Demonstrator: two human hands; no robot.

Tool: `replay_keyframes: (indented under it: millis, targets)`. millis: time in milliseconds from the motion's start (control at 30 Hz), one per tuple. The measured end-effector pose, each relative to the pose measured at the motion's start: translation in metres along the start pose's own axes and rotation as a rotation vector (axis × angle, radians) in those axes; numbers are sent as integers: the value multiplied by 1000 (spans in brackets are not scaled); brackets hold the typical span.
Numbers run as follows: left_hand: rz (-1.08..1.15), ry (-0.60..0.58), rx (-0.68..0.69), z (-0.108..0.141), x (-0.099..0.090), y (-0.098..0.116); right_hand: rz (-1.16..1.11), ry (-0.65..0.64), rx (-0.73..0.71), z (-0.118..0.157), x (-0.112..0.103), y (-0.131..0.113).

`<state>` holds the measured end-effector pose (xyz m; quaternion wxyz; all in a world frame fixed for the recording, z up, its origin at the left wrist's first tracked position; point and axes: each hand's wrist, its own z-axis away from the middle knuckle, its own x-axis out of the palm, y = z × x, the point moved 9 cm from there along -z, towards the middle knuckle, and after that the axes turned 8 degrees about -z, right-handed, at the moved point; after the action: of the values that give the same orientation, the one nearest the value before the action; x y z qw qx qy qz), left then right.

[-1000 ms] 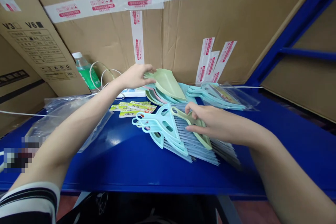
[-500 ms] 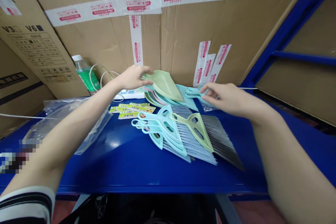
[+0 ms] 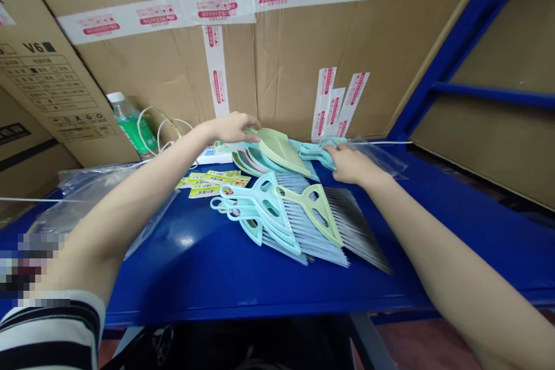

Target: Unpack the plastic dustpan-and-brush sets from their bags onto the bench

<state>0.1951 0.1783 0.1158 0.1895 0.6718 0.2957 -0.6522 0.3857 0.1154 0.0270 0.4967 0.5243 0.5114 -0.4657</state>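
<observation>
The left sleeve (image 3: 56, 329) is short, striped in black and white, with narrow lines near the hem and a broad black band farther up. Both the left hand (image 3: 234, 127) and right hand (image 3: 351, 163) are ungloved, the forearms (image 3: 437, 237) slender and bare. Below the bench's (image 3: 173, 277) front edge, dark clothing (image 3: 243, 341) shows, its details lost in shadow.

Brushes (image 3: 300, 228) lie on the table (image 3: 199, 277) before the dustpans (image 3: 280, 147), labels (image 3: 212, 181) at left, a carton (image 3: 284, 69) behind
</observation>
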Motion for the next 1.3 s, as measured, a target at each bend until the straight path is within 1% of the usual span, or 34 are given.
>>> replay_keyframes:
  millis: [200,400,467,533,633,833,933,1100,1300]
  targets:
    - [-38,-43,-17,-14,1,1,40,-13,-12,4,-6,-2]
    - [-8,-62,-30,-17,-2,-10,10,37,51,9,-23,22]
    - [-2,-65,-27,-17,-1,-13,-12,49,75,11,-24,28]
    - [-10,-64,-28,-19,1,-13,-14,51,77,11,-24,30]
    - [-46,-55,-23,-26,10,-4,3,59,53,11,-22,25]
    - [-209,-26,74,-45,29,31,28,74,-23,8,-15,15]
    - [-271,-54,97,-46,36,36,46,49,-32,7,-11,13]
    - [-251,-151,136,-37,43,30,61,32,-30,9,-11,11]
    - [-275,-202,86,-33,39,15,50,35,13,10,-12,10]
